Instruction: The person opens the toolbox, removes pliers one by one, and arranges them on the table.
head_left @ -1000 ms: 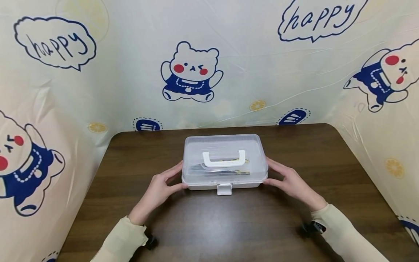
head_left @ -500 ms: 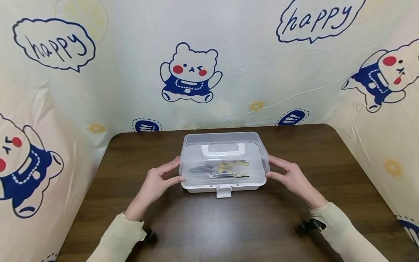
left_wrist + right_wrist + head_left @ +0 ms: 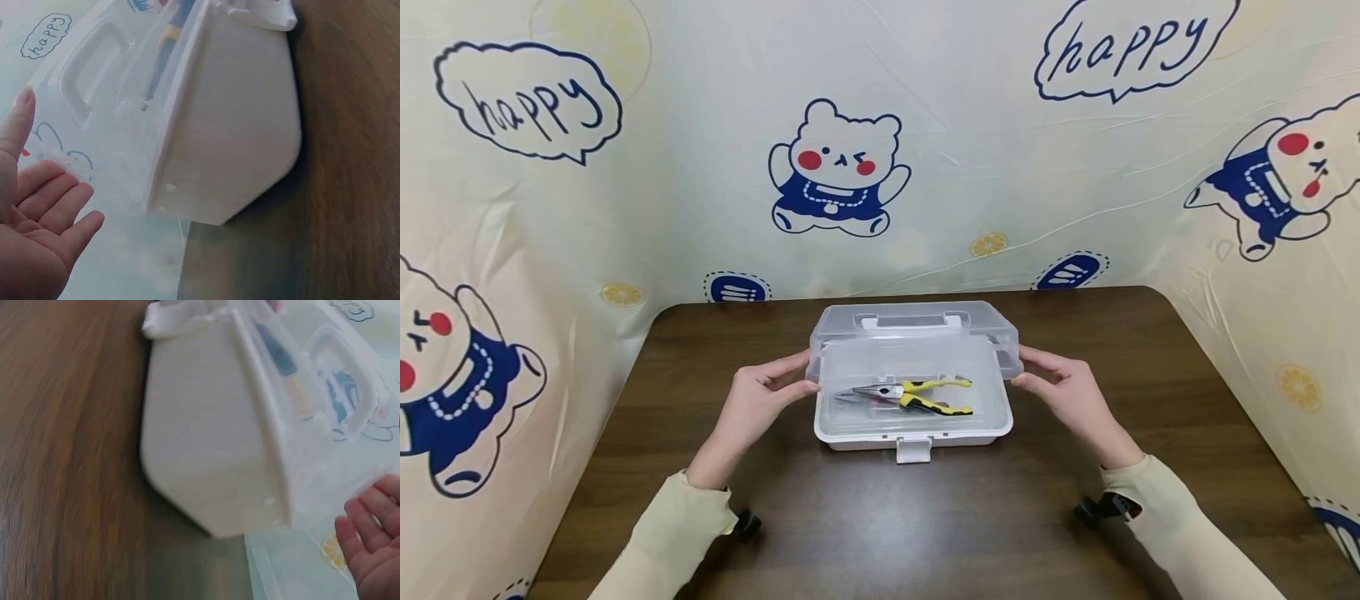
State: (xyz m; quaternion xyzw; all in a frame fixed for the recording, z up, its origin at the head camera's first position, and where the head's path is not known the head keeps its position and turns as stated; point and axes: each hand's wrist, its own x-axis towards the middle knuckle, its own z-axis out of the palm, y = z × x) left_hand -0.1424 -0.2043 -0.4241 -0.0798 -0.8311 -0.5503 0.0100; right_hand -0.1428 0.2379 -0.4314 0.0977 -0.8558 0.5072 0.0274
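Observation:
A white toolbox [image 3: 850, 444] sits on the table, its clear lid [image 3: 844, 323] tilted up and back. My left hand [image 3: 758, 408] holds the lid's left end, thumb at the front rim and fingers along the side. At the opposite end my right hand [image 3: 1071, 400] holds the lid the same way. Long-nose pliers [image 3: 892, 391] with yellow and black handles lie inside the box. In the left wrist view, the white carrying handle [image 3: 70, 84] stands on the lid near my fingers [image 3: 59, 200]. My right fingers [image 3: 372, 522] show beside the lid in the right wrist view.
The white latch [image 3: 913, 452] hangs off the box's front edge. The dark wooden table [image 3: 880, 533] extends around the box. A printed cloth [image 3: 955, 167] with bears and lettering rises behind the table and along both sides.
The lid has swung from lying closed on the box to leaning back, with both hands moving along with it. The pliers now show uncovered, and the box has shifted slightly toward me.

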